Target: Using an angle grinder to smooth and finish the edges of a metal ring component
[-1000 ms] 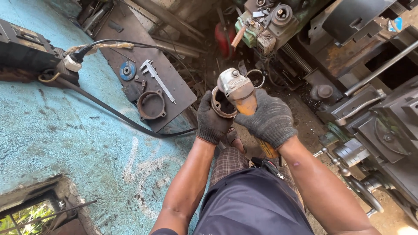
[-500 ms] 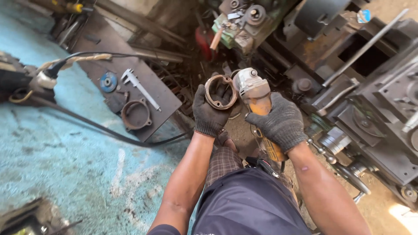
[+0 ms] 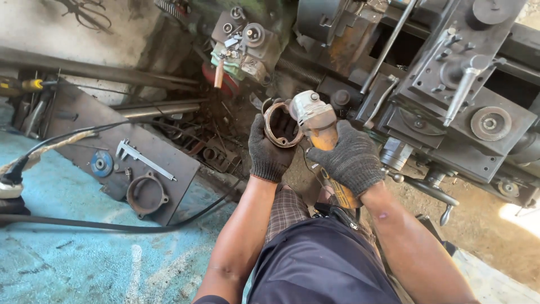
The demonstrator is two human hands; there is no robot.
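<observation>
My left hand (image 3: 270, 152), in a dark knit glove, grips a rusty metal ring (image 3: 279, 125) and holds it upright in front of me. My right hand (image 3: 351, 160), also gloved, is wrapped around the orange body of an angle grinder (image 3: 318, 126). The grinder's grey head sits right beside the ring's right edge, touching or nearly so. Both are held in the air above my lap, close to a large lathe (image 3: 450, 95).
On the left lies a steel plate (image 3: 73, 141) carrying a caliper (image 3: 143, 159), a blue grinding disc (image 3: 102, 164) and a round flange (image 3: 146, 195). A black cable (image 3: 112, 226) runs across the turquoise floor (image 3: 84, 264). Scrap metal parts fill the gap ahead.
The view has swung right and up, bringing the lathe closer. My hands have kept their hold, and the grinder's head now sits to the right of the ring instead of over it.
</observation>
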